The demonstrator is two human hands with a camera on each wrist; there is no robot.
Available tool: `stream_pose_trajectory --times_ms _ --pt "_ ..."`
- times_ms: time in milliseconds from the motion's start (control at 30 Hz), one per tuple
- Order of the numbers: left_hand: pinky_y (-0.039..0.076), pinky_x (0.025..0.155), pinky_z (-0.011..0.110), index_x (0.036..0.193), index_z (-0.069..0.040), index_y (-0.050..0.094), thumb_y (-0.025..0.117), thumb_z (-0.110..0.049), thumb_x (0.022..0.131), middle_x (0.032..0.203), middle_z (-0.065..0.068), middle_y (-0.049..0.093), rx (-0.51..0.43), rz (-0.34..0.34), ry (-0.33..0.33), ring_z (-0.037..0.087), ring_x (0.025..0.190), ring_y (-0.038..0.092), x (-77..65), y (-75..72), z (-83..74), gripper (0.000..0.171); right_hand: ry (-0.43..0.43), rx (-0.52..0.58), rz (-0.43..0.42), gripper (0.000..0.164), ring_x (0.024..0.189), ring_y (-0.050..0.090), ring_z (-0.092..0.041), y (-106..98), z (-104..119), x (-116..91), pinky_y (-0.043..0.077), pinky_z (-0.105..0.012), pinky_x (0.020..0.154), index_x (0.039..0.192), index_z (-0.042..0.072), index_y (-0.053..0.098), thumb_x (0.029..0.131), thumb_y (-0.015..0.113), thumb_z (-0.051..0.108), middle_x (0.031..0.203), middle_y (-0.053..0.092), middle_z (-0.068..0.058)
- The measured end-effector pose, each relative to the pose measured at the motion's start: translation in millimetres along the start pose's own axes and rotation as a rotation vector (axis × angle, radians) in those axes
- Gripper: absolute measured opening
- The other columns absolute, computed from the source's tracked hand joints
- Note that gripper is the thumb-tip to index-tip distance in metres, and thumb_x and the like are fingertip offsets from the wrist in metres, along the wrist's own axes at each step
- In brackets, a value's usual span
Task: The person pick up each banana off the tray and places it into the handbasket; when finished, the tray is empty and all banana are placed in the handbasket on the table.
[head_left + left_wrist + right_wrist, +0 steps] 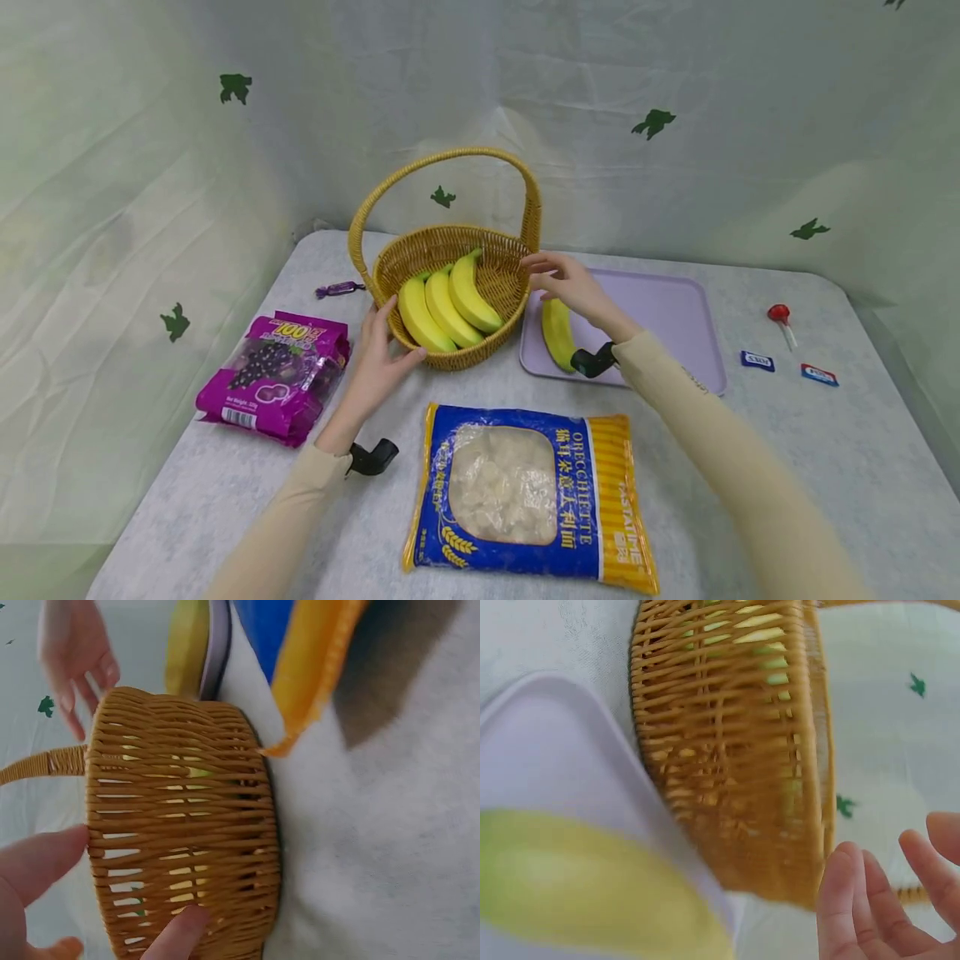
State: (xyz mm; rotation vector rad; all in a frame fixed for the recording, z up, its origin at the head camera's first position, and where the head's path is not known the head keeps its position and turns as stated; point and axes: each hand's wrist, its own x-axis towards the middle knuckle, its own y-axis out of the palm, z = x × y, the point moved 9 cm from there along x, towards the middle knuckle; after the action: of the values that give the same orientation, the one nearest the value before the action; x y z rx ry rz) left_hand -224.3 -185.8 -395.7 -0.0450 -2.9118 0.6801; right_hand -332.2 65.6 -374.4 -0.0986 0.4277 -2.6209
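Observation:
A wicker basket (468, 360) with a tall arched handle stands at the back of the table. Three bananas (447, 310) lie inside it, side by side. My left hand (381, 367) touches the basket's left front side with spread fingers; the left wrist view shows fingertips (184, 930) against the weave. At the right side, my right hand (573, 287) is by the rim near the handle's foot, fingers loosely bent and holding nothing. Below that hand, another banana (557, 333) lies on a lilac tray (652, 308), partly covered by the wrist in the head view.
A blue and yellow pasta bag (502, 483) lies in front of the basket. To the left are a purple grape candy bag (277, 375) and a small wrapped candy (339, 289). A red lollipop (779, 314) and two small wrapped sweets (757, 361) lie right of the tray.

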Motion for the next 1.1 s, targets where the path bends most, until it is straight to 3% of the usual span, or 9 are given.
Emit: stream_pose_trajectory --times_ms 133,300,433,567,733,1100 --pt "0.032 0.106 0.053 0.152 -0.001 0.014 0.065 -0.011 0.092 0.153 0.028 -0.005 -0.009 0.024 -0.071 0.044 0.135 0.023 -1.7 2.3 4.7 0.079 0.051 0.067 -0.028 0.039 0.109 0.053 -0.041 -23 -17 -17 0.048 -0.05 0.091 0.136 -0.003 0.047 0.1 0.05 0.012 0.131 0.048 -0.028" --pt "0.04 0.1 0.051 0.152 -0.002 0.013 0.062 -0.019 0.094 0.152 0.028 0.008 -0.046 0.067 -0.189 0.045 0.127 0.037 -4.7 4.9 16.3 0.078 0.113 0.059 -0.073 0.041 0.109 0.052 -0.042 -47 -43 -33 0.049 -0.047 0.091 0.136 -0.002 0.046 0.1 0.049 0.016 0.131 0.05 -0.027" --pt "0.044 0.096 0.051 0.153 -0.003 0.012 0.061 -0.019 0.095 0.152 0.028 0.012 -0.071 0.089 -0.22 0.045 0.123 0.041 -5.0 6.4 20.3 0.078 0.158 0.05 -0.077 0.043 0.109 0.052 -0.043 -57 -62 -42 0.049 -0.047 0.092 0.137 -0.006 0.043 0.1 0.048 0.016 0.13 0.048 -0.03" --pt "0.043 0.097 0.051 0.153 -0.004 0.01 0.06 -0.018 0.095 0.153 0.027 0.009 -0.11 0.109 -0.239 0.045 0.125 0.038 -4.6 9.0 22.3 0.078 0.194 0.022 -0.043 0.045 0.107 0.053 -0.043 -55 -74 -46 0.049 -0.048 0.092 0.139 -0.006 0.041 0.1 0.048 0.014 0.131 0.047 -0.03" --pt "0.04 0.1 0.05 0.153 -0.005 0.008 0.059 -0.017 0.096 0.152 0.027 0.003 -0.145 0.121 -0.274 0.044 0.128 0.035 -4.1 12.0 24.1 0.078 0.224 -0.052 0.028 0.049 0.102 0.057 -0.039 -46 -82 -47 0.05 -0.045 0.088 0.143 0.003 0.038 0.099 0.052 0.018 0.128 0.049 -0.029" --pt "0.039 0.101 0.05 0.153 -0.007 0.01 0.059 -0.015 0.095 0.149 0.027 0.001 -0.157 0.139 -0.3 0.043 0.129 0.033 -3.8 13.9 25.5 0.076 0.209 -0.171 0.183 0.066 0.085 0.062 -0.034 -20 -75 -41 0.054 -0.044 0.074 0.152 0.017 0.023 0.096 0.057 0.021 0.111 0.057 -0.025"
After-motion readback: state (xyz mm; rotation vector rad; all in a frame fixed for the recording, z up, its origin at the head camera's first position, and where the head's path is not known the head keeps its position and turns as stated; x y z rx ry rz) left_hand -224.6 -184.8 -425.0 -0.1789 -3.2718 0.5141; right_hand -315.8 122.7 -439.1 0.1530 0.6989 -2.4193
